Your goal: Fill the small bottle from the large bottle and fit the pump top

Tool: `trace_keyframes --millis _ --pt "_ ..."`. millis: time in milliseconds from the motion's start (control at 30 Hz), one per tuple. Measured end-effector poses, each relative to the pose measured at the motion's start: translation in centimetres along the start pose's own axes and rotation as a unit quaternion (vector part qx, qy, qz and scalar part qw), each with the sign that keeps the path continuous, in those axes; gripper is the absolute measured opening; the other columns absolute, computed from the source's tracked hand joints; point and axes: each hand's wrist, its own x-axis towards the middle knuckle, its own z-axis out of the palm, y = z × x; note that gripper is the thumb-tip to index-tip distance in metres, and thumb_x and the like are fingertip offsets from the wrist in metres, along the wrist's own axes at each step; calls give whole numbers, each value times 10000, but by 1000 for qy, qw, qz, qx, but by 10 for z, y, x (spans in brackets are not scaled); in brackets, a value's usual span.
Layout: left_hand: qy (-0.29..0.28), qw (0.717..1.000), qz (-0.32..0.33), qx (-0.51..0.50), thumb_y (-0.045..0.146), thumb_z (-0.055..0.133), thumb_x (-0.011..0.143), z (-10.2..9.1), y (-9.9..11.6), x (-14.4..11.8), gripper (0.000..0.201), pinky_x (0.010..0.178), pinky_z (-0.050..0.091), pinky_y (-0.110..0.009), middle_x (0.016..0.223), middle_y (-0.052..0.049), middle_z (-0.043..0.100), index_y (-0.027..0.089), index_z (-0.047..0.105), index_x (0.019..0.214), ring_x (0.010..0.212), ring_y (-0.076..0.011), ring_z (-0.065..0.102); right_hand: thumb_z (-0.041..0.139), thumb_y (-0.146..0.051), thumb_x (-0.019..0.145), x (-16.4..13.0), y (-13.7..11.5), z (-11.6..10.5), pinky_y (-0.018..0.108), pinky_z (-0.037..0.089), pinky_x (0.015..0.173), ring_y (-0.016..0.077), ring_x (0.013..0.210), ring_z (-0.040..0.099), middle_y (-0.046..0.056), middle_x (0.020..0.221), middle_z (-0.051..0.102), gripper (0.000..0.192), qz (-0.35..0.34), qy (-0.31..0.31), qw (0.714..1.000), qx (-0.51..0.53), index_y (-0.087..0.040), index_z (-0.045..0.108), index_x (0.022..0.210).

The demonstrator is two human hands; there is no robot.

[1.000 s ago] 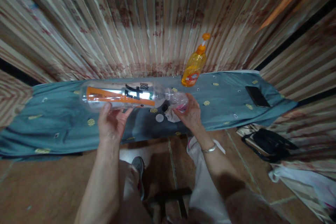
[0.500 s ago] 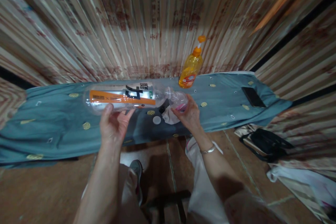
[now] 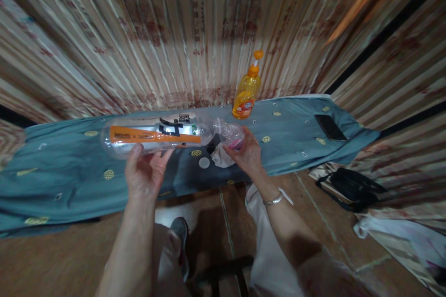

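Note:
My left hand (image 3: 148,169) is closed around the underside of a large clear plastic bottle (image 3: 153,134) with an orange and silver label, held lying on its side. Its neck points right and meets the mouth of a small clear plastic bottle (image 3: 232,134) with a pink mark. My right hand (image 3: 249,153) grips that small bottle by its far end. The two mouths are close together; whether they touch I cannot tell. Below them on the cloth lie a white round cap (image 3: 204,162), a crumpled white cloth (image 3: 222,157) and a small dark object (image 3: 213,145).
A pump bottle of orange liquid (image 3: 246,93) stands at the back of the narrow table under a teal cloth (image 3: 76,167). A black phone (image 3: 330,127) lies at the right. Patterned curtains (image 3: 156,32) hang behind. On the floor at right sits a black bag (image 3: 355,188).
The view has shifted slightly, so everything sits a little further left. Both hands keep hold of their bottles, mouth to mouth, with no other clear change.

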Motion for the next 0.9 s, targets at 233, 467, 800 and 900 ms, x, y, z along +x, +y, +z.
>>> trace_keyframes --millis 233,467,800,900 --pt "-3 1000 3 -4 342 934 536 2 -2 1 467 1052 541 -591 1064 -60 781 231 708 928 1275 -362 617 865 -407 695 1 0 0 520 533 1057 369 1219 668 273 1324 669 830 1 -3 1000 5 -58 515 1361" --pt "-6 1000 11 -1 349 934 514 6 -2 2 455 976 582 -602 981 -49 779 250 716 900 1205 -379 650 848 -431 713 2 2 -1 520 533 1057 365 1231 664 256 1342 664 832 7 -9 1000 12 -87 501 1385" --pt "-5 1000 14 -2 289 933 479 9 -1 2 411 854 649 -463 871 -18 774 244 711 822 982 -290 723 838 -456 733 0 3 -1 515 540 1046 357 1230 665 249 1336 667 820 3 2 1000 11 -104 490 1387" --pt "-2 1000 14 3 292 924 486 8 -1 1 374 854 649 -469 861 -18 770 240 703 783 998 -295 716 821 -463 748 0 4 0 521 534 1053 357 1238 659 248 1342 662 818 0 5 1000 11 -104 479 1399"
